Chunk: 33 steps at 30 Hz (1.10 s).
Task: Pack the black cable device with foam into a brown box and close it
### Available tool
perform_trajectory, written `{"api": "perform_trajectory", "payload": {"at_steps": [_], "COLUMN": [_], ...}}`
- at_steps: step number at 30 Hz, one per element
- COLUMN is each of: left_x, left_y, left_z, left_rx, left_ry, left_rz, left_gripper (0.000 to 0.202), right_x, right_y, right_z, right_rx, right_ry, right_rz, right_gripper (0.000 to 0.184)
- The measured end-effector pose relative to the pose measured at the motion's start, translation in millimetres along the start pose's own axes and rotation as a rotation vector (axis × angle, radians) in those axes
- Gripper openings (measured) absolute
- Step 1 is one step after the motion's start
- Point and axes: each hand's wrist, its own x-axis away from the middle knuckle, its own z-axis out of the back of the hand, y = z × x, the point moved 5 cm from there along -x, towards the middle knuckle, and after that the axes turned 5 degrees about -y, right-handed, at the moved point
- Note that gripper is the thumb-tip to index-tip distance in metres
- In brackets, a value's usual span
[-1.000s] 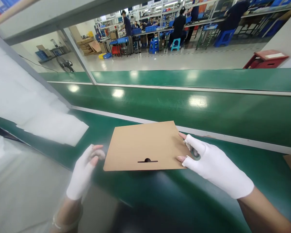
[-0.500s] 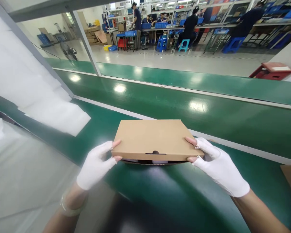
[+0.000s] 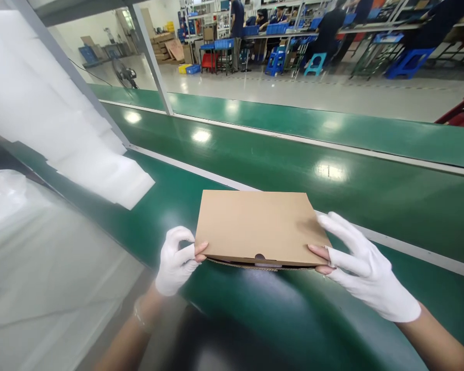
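Note:
A flat brown cardboard box (image 3: 257, 221) lies in front of me on the green surface, its lid nearly down. Along the near edge a narrow dark gap shows under the lid, by a small half-round notch. My left hand (image 3: 180, 260), in a white glove with bare thumb and fingertip, pinches the near left corner. At the near right corner my right hand (image 3: 358, 265), gloved the same way, grips the lid edge between thumb and index finger. Its other fingers are stretched along the box's right side. What lies inside the box is hidden.
White foam sheets (image 3: 100, 165) hang in a stack at the left beside a grey metal post (image 3: 149, 56). A pale plastic-covered bulk (image 3: 42, 268) fills the lower left. Green belts (image 3: 255, 149) with white rails run across. Beyond, people work at benches with blue stools (image 3: 276, 61).
The lid's front edge has come down, narrowing the gap. Both hands have shifted to the near corners, and my right fingers have spread. The view has turned slightly left.

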Motion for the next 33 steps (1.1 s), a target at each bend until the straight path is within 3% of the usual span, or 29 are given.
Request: {"api": "perform_trajectory", "payload": {"at_steps": [4,7,12,17,21,25,33], "left_x": [9.4,11.0,5.8,2.6,5.6,8.4,7.1], "left_y": [1.5,6.5,12.3,13.4,11.0,11.3,16.0], "left_z": [-13.0,-22.2,-26.5,-25.4,-28.5,-30.5,-32.0], "left_rx": [-0.015,-0.005,-0.06,-0.076,-0.066,-0.074,-0.104], "left_ry": [0.012,0.035,0.062,0.083,0.126,0.166,0.163], "left_rz": [-0.057,-0.085,-0.075,-0.145,-0.105,-0.09,-0.087], "left_gripper": [0.032,0.044,0.043,0.047,0.047,0.048,0.05], "right_x": [2.6,5.9,7.9,2.1,-19.2,-46.4,-53.2], "right_y": [0.4,0.1,-7.8,-23.2,-57.7,-88.0,-102.1], "right_z": [-8.0,-10.3,-19.3,-14.3,-9.3,-15.4,-29.0], "right_rx": [-0.126,-0.127,-0.103,-0.004,-0.002,-0.114,-0.125], "right_ry": [-0.014,0.048,0.081,0.193,0.124,0.045,0.019], "right_rz": [0.083,0.106,0.206,0.074,0.0,-0.019,0.099], "right_gripper": [0.046,0.042,0.039,0.026,0.034,0.013,0.019]}}
